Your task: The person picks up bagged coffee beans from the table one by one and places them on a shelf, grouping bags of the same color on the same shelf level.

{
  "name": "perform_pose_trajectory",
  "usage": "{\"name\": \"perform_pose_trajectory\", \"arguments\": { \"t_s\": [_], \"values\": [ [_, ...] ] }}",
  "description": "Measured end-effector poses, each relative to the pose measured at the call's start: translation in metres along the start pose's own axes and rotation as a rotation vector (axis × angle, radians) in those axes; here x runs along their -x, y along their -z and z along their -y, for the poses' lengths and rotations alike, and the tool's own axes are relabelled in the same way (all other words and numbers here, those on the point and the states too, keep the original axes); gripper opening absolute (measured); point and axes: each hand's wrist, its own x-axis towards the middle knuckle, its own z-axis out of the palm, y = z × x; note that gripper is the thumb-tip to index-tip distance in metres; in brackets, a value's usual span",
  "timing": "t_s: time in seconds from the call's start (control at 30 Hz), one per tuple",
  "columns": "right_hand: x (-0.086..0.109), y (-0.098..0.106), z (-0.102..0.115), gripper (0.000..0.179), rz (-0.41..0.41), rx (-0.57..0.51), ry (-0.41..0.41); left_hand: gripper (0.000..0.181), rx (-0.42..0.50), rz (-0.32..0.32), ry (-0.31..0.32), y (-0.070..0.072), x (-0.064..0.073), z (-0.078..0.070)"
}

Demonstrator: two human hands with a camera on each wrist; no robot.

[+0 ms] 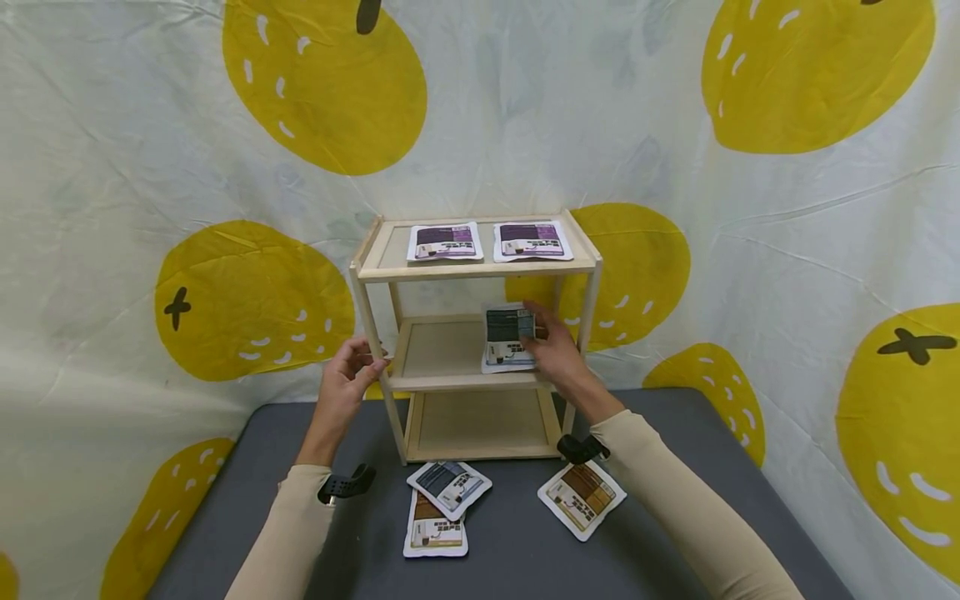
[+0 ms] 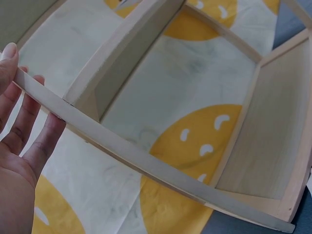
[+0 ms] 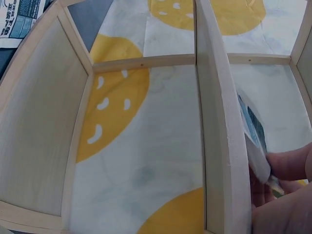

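A light wooden three-tier shelf rack point(image 1: 438, 352) stands in the middle of the head view. My left hand point(image 1: 343, 382) holds its left front post, the thumb on one side and fingers behind, as the left wrist view shows with the post point(image 2: 122, 134). On the right half of the middle tier, my right hand point(image 1: 557, 348) pinches a white-edged pouch with a dark green label point(image 1: 504, 333) by its right side. That pouch point(image 3: 256, 151) looks tilted in the right wrist view, partly hidden by the tier's edge. Two purple-labelled pouches point(image 1: 446, 242) lie side by side on the top tier.
On the grey table point(image 1: 510, 567) before the rack, a blue-labelled pouch point(image 1: 450, 487) overlaps a brown-labelled pouch point(image 1: 435, 537). Another brown-labelled pouch point(image 1: 582, 500) lies below my right wrist. A white curtain with yellow fruit prints point(image 1: 487, 108) hangs close behind the rack.
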Motion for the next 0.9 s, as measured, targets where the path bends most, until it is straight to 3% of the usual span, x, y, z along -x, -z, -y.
{"name": "perform_pose_trajectory", "arguments": {
  "t_s": [0.3,0.57,0.77,0.9],
  "values": [
    [0.002,-0.001,-0.002,0.061,-0.028,0.013,0.019,0.030,0.005,-0.001,0.001,0.000,0.001,-0.002],
    [0.005,0.001,0.003,0.059,-0.054,0.110,0.080,0.031,0.002,-0.002,0.014,-0.001,0.000,-0.001],
    [0.013,0.003,0.010,0.060,-0.019,0.027,0.077,0.033,0.003,0.004,0.045,-0.001,-0.001,-0.003],
    [0.020,0.004,0.013,0.058,0.007,-0.014,0.106,0.033,-0.002,0.000,0.060,-0.004,0.001,-0.013]
  ]
}}
